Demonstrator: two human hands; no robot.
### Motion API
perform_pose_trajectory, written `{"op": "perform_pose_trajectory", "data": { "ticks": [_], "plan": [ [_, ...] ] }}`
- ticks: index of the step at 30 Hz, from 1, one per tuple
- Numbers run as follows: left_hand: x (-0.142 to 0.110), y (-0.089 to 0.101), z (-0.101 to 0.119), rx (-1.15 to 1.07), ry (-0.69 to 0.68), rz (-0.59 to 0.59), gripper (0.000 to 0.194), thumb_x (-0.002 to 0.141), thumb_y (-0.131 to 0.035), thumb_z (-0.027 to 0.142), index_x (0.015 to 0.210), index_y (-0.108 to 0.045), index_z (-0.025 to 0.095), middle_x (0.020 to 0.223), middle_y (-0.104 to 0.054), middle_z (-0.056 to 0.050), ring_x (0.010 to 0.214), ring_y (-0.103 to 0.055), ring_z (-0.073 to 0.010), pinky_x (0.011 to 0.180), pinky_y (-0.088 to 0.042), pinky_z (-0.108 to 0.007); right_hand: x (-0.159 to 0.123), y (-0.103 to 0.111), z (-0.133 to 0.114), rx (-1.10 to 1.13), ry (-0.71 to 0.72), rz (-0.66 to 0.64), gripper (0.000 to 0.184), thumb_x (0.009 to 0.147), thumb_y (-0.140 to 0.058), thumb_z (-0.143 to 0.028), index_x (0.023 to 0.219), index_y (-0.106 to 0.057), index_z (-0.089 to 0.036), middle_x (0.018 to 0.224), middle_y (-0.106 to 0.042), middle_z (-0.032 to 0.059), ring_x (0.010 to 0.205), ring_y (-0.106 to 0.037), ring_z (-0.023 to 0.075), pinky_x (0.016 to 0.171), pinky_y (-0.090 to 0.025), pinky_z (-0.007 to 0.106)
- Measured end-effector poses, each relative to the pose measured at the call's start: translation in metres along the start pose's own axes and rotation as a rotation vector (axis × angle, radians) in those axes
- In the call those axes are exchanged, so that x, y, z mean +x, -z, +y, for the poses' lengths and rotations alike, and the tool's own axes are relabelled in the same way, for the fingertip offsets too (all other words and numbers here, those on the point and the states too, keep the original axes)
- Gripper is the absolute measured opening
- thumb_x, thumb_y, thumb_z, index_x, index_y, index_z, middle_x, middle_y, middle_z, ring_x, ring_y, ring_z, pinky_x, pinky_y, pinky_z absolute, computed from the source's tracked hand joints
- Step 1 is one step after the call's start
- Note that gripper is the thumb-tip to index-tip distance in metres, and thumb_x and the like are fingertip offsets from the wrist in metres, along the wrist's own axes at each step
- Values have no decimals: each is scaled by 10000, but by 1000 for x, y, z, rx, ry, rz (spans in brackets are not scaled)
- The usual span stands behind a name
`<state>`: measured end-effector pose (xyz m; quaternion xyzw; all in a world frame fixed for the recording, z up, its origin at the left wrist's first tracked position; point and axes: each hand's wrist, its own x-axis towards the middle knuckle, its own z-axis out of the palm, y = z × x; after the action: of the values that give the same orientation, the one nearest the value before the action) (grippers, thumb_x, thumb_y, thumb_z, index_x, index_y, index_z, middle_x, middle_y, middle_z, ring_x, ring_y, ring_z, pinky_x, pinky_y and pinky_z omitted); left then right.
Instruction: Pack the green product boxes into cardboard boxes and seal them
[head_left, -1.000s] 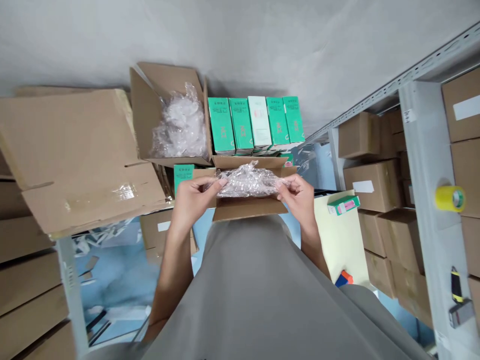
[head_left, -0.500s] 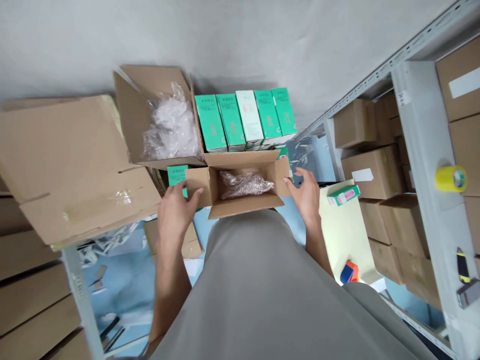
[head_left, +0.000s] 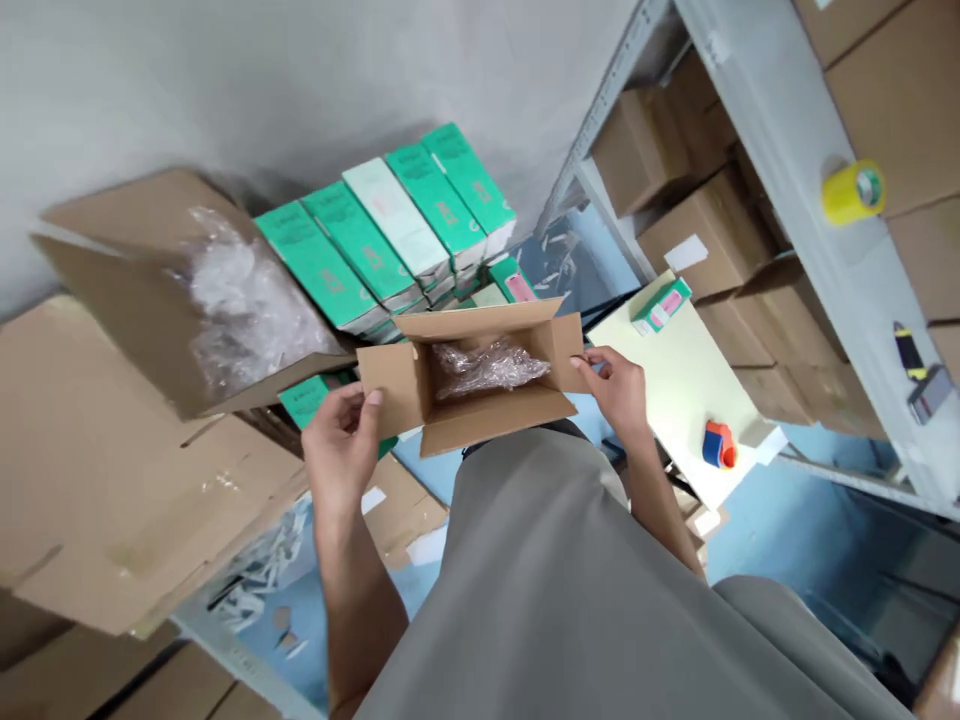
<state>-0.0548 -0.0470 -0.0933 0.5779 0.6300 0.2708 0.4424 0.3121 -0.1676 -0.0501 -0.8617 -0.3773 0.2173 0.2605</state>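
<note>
Between my hands is a small cardboard box [head_left: 499,432] with its flaps spread and its top facing me. Clear bubble wrap [head_left: 491,366] lies crumpled inside it; anything under the wrap is hidden. My left hand [head_left: 343,440] pinches the box's left end flap between thumb and fingers. At the other end, my right hand [head_left: 615,388] grips the edge of the right flap. Just beyond the box stands a row of green cartons [head_left: 360,245] with one white carton [head_left: 397,220] among them.
A large open carton [head_left: 112,290] full of bubble wrap is at the left, beside a flattened cardboard sheet [head_left: 150,480]. On the right, a pale table [head_left: 660,400] bears a green box [head_left: 661,305] and a tape dispenser [head_left: 718,444]. Yellow tape [head_left: 853,192] sits on the shelf post.
My view has turned and swung to the right, so the surroundings appear tilted. Both hands have closed on the small box's end flaps, which were less firmly held before.
</note>
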Motion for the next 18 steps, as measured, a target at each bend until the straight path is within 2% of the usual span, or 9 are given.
{"op": "perform_pose_trajectory", "data": {
  "ticks": [5, 9, 13, 18],
  "plan": [
    [15, -46, 42, 26, -89, -187, 451, 980, -687, 639, 1148, -724, 222, 1104, -837, -103, 1021, -815, -272, 918, -681, -379, -33, 28, 54, 26, -174, 130, 647, 993, -636, -833, 1021, -844, -221, 949, -862, 110, 620, -634, 209, 701, -530, 366],
    [10, -104, 88, 98, -225, -307, 421, 988, -679, 609, 1123, -749, 217, 1041, -828, -84, 964, -797, -258, 886, -660, -365, -53, 55, 101, 45, -279, 247, 664, 1019, -585, -840, 987, -828, -222, 944, -859, 111, 626, -629, 204, 706, -521, 361],
    [-7, -183, 131, 139, -346, -435, 424, 973, -675, 601, 1112, -763, 210, 974, -824, -69, 871, -774, -235, 825, -630, -340, -66, 88, 161, 83, -384, 372, 717, 1010, -560, -881, 943, -818, -215, 923, -859, 121, 597, -607, 204, 707, -524, 373],
    [-28, -312, 165, 278, -427, -561, 385, 992, -636, 558, 1148, -760, 229, 1050, -856, -87, 957, -811, -261, 889, -622, -353, -74, 136, 252, 110, -481, 465, 767, 1020, -496, -911, 945, -809, -215, 941, -867, 134, 597, -613, 212, 696, -512, 374]
  ]
}}
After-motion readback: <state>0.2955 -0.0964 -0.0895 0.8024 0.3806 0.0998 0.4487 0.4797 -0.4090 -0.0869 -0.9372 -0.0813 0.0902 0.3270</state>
